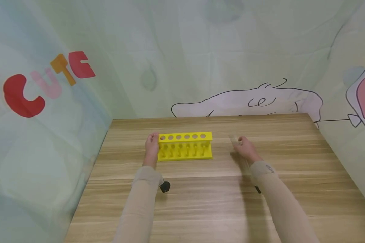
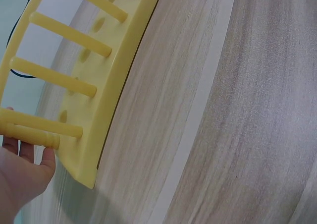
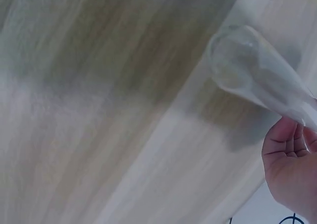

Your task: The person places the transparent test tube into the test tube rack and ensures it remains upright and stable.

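Note:
A yellow test tube rack (image 1: 184, 157) with one row of holes along its top and a row of pegs below stands on the wooden table. My left hand (image 1: 152, 148) grips its left end; in the left wrist view, the thumb and fingers (image 2: 48, 160) are around the end post. To the right of the rack, my right hand (image 1: 246, 149) pinches a clear test tube (image 3: 277, 83) above the table. The tube's round mouth faces the camera in the right wrist view, and its other end is out of frame there.
The wooden table (image 1: 200, 202) ends at a printed cloth backdrop (image 1: 124, 67) behind it and on both sides. A black wrist-worn piece (image 1: 165, 186) shows below the left sleeve, and another (image 1: 257, 189) beside the right sleeve.

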The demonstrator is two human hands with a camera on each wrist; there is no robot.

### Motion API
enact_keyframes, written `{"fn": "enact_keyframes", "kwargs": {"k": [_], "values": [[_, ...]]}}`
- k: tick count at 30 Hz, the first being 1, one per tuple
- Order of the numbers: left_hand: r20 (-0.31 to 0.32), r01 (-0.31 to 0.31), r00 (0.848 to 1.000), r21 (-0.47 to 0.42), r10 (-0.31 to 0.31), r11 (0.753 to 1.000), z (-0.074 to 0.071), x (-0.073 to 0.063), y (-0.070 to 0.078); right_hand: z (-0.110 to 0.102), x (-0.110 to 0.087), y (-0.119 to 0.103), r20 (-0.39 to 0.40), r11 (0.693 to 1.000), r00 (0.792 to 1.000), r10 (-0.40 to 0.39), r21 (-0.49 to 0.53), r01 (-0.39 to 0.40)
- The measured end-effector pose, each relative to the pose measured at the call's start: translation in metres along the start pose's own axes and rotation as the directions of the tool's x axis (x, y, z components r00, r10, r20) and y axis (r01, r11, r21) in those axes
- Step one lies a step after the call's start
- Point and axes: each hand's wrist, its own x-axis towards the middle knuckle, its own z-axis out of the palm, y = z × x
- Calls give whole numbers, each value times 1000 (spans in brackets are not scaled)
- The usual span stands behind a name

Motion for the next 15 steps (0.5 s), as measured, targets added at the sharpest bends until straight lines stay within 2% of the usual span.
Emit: {"fn": "enact_keyframes", "kwargs": {"k": [6,10,15], "values": [[4,5,1000,5,-5,1000,-1,0,0,-5,-1,-5,-50,998,998,-48,-38,46],[12,15,1000,20,-15,1000,-2,-1,1,-9,-2,-10,-59,997,997,-56,-55,52],[10,-8,1000,22,8,1000,-2,-1,1,-12,-1,-12,-56,997,996,-70,-48,68]]}}
